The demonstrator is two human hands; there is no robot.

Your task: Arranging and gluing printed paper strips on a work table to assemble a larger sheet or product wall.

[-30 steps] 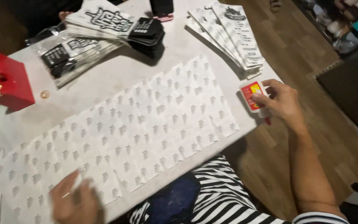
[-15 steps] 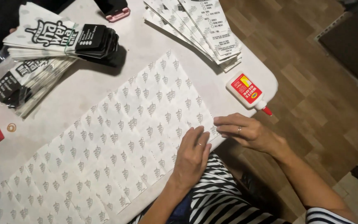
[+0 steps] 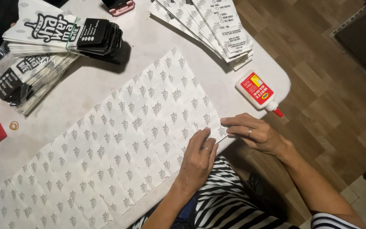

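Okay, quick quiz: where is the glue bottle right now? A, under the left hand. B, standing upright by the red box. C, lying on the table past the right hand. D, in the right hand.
C: the glue bottle lies on its side on the table, just beyond the right hand, which rests on the patterned sheets and does not touch it.

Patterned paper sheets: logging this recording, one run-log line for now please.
left hand flat on patterned sheets | right hand pinching sheet edge | glue bottle beside
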